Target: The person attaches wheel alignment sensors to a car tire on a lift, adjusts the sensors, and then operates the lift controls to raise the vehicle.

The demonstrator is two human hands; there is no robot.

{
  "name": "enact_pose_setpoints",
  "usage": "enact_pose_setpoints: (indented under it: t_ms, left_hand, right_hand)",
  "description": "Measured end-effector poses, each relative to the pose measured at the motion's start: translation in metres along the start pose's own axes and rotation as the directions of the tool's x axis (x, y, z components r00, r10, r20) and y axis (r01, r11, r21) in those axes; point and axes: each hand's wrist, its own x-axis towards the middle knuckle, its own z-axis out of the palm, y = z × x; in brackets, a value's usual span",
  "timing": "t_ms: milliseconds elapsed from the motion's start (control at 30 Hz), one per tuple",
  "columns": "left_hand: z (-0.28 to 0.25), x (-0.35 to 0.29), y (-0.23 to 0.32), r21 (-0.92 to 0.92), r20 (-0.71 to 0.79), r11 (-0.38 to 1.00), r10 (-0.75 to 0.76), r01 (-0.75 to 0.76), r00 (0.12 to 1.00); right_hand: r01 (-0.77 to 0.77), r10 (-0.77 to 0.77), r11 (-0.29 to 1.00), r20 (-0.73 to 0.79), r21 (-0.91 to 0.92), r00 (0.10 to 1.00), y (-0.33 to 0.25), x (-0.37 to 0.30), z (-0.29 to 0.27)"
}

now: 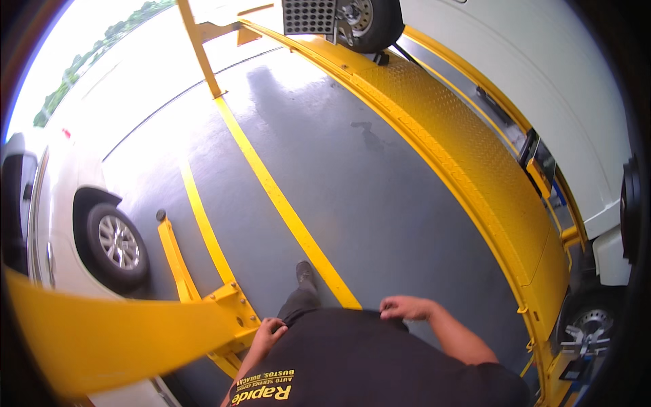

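Observation:
My left hand (270, 332) is at my left hip beside the hem of my black shirt (359, 353). Its fingers bend loosely, and I see no object in them. Close by on its left is the bolted end of a yellow lift arm (233, 303). Out in front of my right hip hangs my right hand (407, 307), palm down, its fingers slightly curled with nothing visible in them. Below it lies the grey floor (434, 264). One dark shoe (304, 273) shows ahead of me, left of a yellow floor line (291, 217).
To the right runs a long yellow ramp (468, 149) carrying a white vehicle (536, 81); a perforated plate (309, 16) is at its far wheel. At left stands a light-coloured car (61, 203) behind a low yellow arm (178, 261). A yellow post (199, 51) rises ahead.

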Motion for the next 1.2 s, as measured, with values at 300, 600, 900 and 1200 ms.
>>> enact_pose_setpoints:
  t_ms: [300, 600, 900, 1200]
  left_hand:
    - [-0.24, 0.429, 0.09, 0.336, 0.854, 0.939, -0.337, 0.076, 0.396]
    - [-0.504, 0.871, 0.514, 0.085, -0.035, 0.677, 0.735, -0.731, 0.677]
    - [-0.556, 1.152, 0.696, 0.256, 0.187, 0.326, 0.907, -0.91, 0.378]
    - [-0.486, 1.237, 0.667, 0.408, 0.035, 0.119, 0.989, -0.905, 0.146]
  right_hand:
    - [0.291, -0.339, 0.927, -0.197, -0.238, 0.92, -0.301, 0.211, -0.189]
    - [0.304, -0.79, 0.599, -0.608, -0.741, 0.075, -0.742, 0.17, -0.479]
    - [-0.355, -0.57, 0.822, -0.64, -0.446, -0.515, -1.032, 0.197, -0.664]
    - [-0.389, -0.465, 0.885, -0.551, -0.258, -0.693, -1.028, 0.252, -0.71]
